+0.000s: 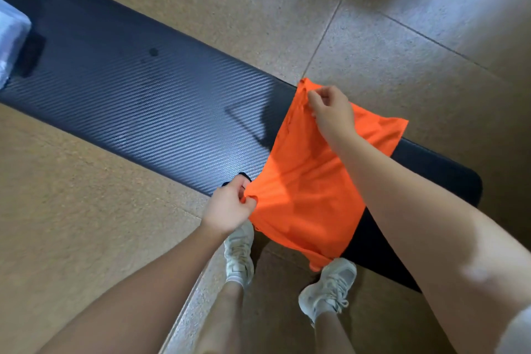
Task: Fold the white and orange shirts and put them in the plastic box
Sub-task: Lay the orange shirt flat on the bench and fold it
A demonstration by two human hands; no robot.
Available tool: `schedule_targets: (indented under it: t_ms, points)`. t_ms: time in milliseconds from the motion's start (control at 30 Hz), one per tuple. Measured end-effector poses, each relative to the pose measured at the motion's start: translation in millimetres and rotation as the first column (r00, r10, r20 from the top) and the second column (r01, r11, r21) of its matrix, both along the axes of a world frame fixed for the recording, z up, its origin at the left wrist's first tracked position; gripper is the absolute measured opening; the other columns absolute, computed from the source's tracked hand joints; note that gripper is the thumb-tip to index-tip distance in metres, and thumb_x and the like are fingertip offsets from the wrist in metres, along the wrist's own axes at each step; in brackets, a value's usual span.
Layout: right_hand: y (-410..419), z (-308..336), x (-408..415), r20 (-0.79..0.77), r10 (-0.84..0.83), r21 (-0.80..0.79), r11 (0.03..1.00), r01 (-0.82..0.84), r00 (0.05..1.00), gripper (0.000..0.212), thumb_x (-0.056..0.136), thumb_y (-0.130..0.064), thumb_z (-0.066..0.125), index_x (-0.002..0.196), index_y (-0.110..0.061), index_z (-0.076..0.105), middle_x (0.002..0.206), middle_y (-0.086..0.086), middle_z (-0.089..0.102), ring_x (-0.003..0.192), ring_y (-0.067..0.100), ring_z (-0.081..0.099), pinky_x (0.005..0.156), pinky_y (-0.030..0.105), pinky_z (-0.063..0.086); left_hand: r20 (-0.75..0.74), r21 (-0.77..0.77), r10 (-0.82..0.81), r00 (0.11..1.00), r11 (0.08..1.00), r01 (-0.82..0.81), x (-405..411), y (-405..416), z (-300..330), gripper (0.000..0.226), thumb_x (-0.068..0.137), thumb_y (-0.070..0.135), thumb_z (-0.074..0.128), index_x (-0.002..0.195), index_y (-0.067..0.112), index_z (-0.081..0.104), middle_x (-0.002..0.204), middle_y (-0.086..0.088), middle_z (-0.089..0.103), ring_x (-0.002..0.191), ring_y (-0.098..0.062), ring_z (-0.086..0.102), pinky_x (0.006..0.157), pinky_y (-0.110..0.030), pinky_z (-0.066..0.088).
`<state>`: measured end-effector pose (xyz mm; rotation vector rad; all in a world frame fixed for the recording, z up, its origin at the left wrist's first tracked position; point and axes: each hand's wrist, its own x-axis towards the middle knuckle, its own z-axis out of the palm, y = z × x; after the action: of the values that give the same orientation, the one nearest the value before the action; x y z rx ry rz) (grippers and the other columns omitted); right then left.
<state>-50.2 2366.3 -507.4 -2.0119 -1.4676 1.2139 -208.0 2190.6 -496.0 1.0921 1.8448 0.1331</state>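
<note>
Both bare hands hold up the bright orange cloth shirt (313, 181) over the right end of the long black ribbed surface (138, 89). Left hand (230, 207) fingers pinch its near corner; right hand (333, 112) fingers pinch its far corner.

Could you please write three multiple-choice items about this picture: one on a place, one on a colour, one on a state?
1. Where does the shirt lie?
A. across one end of the dark table
B. inside a box
C. flat on the floor

2. What colour is the shirt in the hands?
A. white
B. orange
C. blue

3. How do the hands stand?
A. both free
B. only one grips
C. both pinch the shirt

Key: 1 A, the orange shirt drapes over the dark table end. 2 B, the cloth is bright orange. 3 C, the left hand and the right hand each pinch an edge.
</note>
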Motion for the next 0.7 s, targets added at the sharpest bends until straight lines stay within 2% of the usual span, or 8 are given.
schedule_targets:
  t_ms: [67,133,200,300,400,533,633,700]
  points:
    - [5,-3,10,0.16,0.134,0.032,0.989,-0.141,0.978,0.022,0.091,-0.017,0.053,0.109,-0.008,0.062,0.111,0.014,0.06,0.097,0.024,0.058,0.086,0.029,0.041,-0.112,0.035,-0.069,0.991,0.997,0.073,7,7,2,0.024,0.077,0.043,0.054,0.09,0.023,0.052,0.076,-0.001,0.064,0.077,-0.025,0.061,0.066,-0.034,0.047]
    - [10,-2,19,0.265,0.24,0.025,0.966,-0.256,0.934,0.032,0.091,-0.014,0.051,0.123,-0.01,0.057,0.124,0.017,0.051,0.11,0.03,0.054,0.094,0.03,0.038,-0.184,0.076,-0.111,0.977,0.989,0.127,15,16,3,0.026,0.085,0.044,0.052,0.096,0.021,0.054,0.088,-0.001,0.063,0.084,-0.026,0.06,0.067,-0.035,0.046]
    - [15,-3,22,0.29,0.328,0.004,0.939,-0.344,0.899,0.035,0.09,-0.013,0.052,0.125,-0.011,0.055,0.124,0.017,0.051,0.112,0.031,0.053,0.095,0.03,0.038,-0.179,0.12,-0.109,0.978,0.984,0.131,20,25,1,0.026,0.092,0.04,0.046,0.099,0.017,0.055,0.095,-0.003,0.063,0.09,-0.027,0.06,0.07,-0.037,0.048]
    - [19,0,20,0.355,0.383,-0.021,0.916,-0.402,0.853,0.023,0.089,-0.015,0.053,0.11,-0.012,0.062,0.115,0.015,0.055,0.105,0.032,0.056,0.088,0.036,0.042,-0.163,0.171,-0.108,0.981,0.976,0.136,24,34,-2,0.026,0.095,0.035,0.042,0.092,0.013,0.055,0.092,-0.004,0.062,0.087,-0.026,0.058,0.069,-0.038,0.048]
    - [21,10,20,0.387,0.344,0.011,0.926,-0.378,0.856,0.018,0.088,-0.015,0.052,0.101,-0.009,0.063,0.109,0.015,0.059,0.103,0.034,0.056,0.084,0.037,0.043,-0.09,0.21,-0.118,0.989,0.968,0.135,25,38,2,0.025,0.094,0.031,0.045,0.084,0.01,0.053,0.081,-0.004,0.058,0.078,-0.028,0.056,0.065,-0.038,0.045]
    - [26,26,19,0.406,0.239,0.077,0.953,-0.294,0.882,0.02,0.091,-0.019,0.046,0.104,-0.012,0.059,0.109,0.015,0.064,0.104,0.034,0.057,0.082,0.038,0.044,0.011,0.238,-0.11,0.994,0.966,0.104,19,38,5,0.023,0.095,0.028,0.047,0.084,0.01,0.054,0.063,-0.002,0.053,0.064,-0.029,0.056,0.058,-0.04,0.042]
    - [25,25,11,0.438,0.256,0.079,0.944,-0.321,0.862,0.022,0.094,-0.022,0.042,0.11,-0.014,0.055,0.111,0.016,0.064,0.103,0.037,0.058,0.08,0.04,0.044,-0.028,0.213,-0.054,0.998,0.975,0.059,17,42,-1,0.02,0.095,0.029,0.046,0.085,0.012,0.053,0.064,-0.008,0.058,0.063,-0.031,0.057,0.058,-0.042,0.044]
    - [23,16,10,0.392,0.296,0.076,0.933,-0.351,0.871,0.025,0.094,-0.018,0.041,0.116,-0.014,0.052,0.117,0.015,0.059,0.105,0.037,0.057,0.082,0.041,0.043,-0.113,0.18,-0.058,0.992,0.981,0.078,17,46,-4,0.015,0.094,0.028,0.047,0.095,0.015,0.053,0.078,-0.007,0.063,0.074,-0.029,0.06,0.062,-0.04,0.046]
